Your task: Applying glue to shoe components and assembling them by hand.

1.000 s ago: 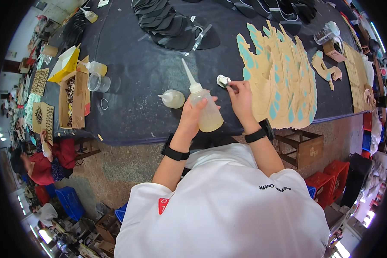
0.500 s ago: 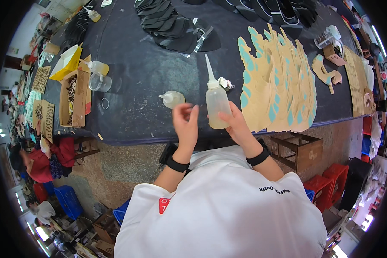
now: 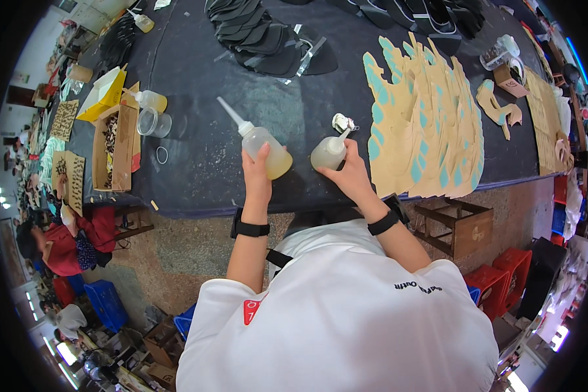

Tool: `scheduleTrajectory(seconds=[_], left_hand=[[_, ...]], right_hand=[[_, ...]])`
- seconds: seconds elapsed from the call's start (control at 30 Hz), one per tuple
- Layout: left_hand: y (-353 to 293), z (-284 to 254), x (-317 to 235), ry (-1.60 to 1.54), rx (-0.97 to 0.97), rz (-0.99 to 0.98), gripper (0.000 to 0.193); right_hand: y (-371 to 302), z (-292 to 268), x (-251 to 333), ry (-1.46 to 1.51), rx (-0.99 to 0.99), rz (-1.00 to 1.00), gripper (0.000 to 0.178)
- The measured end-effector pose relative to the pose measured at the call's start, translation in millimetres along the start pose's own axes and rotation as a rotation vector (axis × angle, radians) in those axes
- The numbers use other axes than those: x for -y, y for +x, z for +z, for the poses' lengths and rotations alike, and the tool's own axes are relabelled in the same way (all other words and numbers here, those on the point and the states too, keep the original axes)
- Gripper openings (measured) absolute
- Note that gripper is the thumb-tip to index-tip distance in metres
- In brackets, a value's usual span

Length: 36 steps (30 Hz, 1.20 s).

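Bare tabletop point(image 3: 299, 150) separates held bottles point(image 3: 276, 157) point(image 3: 326, 155) near its edge point(image 3: 196, 215).

The larger bottle point(image 3: 276, 157) is smooth plastic, the long box point(image 3: 125, 153) matt cardboard.

I see soft light leaving a pale sheen on the dark table point(image 3: 196, 124), upper centre; a tube light point(image 3: 576, 60) glares upper right; the frame's edges bend into blackness.

From the wearer's head, the fisheye view (straight edges bow toward its dark rim) looks steeply down and forward: white T-shirt point(image 3: 346, 313) nearest, left hand point(image 3: 257, 175) and right hand point(image 3: 353, 172) mid-frame, bench point(image 3: 196, 140) stretching beyond.
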<state>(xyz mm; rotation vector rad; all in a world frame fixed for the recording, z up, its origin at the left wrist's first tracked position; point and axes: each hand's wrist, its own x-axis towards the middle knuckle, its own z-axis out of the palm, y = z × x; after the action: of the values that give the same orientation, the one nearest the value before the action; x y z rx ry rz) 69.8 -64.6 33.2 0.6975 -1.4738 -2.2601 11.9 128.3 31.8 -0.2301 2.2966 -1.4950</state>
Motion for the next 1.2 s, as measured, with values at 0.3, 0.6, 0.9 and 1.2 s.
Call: scheduleTrajectory(seconds=[0.3, 0.6, 0.9, 1.2], left_hand=[[-28.5, 14.3, -24.9, -0.179, 0.193, -0.276, 0.053], [-38.6, 18.6, -32.1, -0.208, 0.264, -0.223, 0.054], [-40.7, 19.2, -31.9, -0.061, 0.210, -0.130, 0.056], [-41.6, 14.8, -21.4, -0.090, 0.134, -0.111, 0.052]], right_hand=[[9.1, 8.1, -21.0, -0.211, -0.152, -0.241, 0.068], [5.5, 9.6, -29.3, -0.220, -0.154, -0.280, 0.068], [7.4, 10.7, -32.0, -0.217, -0.143, -0.302, 0.068], [1.2, 4.1, -34.8, -0.163, -0.160, -0.280, 0.065]])
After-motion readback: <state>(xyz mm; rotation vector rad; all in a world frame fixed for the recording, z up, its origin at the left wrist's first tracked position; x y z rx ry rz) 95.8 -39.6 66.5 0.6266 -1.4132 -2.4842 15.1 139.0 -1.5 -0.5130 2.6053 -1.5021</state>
